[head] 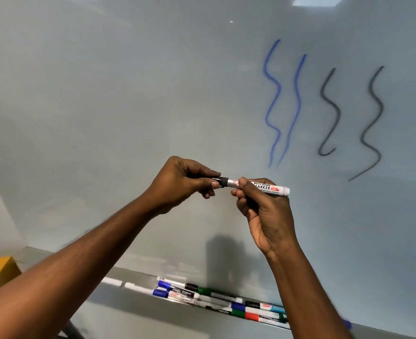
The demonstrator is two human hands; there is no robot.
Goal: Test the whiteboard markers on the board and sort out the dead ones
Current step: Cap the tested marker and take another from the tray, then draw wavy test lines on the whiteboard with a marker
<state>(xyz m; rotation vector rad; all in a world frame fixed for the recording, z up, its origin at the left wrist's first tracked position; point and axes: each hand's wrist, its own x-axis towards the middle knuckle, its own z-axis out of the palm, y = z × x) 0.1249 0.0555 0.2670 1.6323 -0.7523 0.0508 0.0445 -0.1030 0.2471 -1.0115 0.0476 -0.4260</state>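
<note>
Evidently, the left hand pinched the black cap of a whiteboard marker; the right hand gripped its barrel, level before the board. Other markers lay in the tray below.

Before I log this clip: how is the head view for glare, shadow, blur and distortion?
Head view: a ceiling light reflection sits at the top edge of the whiteboard, mild glare; the hands throw a soft shadow on the board above the tray; the marker label, held between left hand and right hand, reads sharply; the tray markers look softer; the tray runs slanted across the wide-angle frame.
</note>
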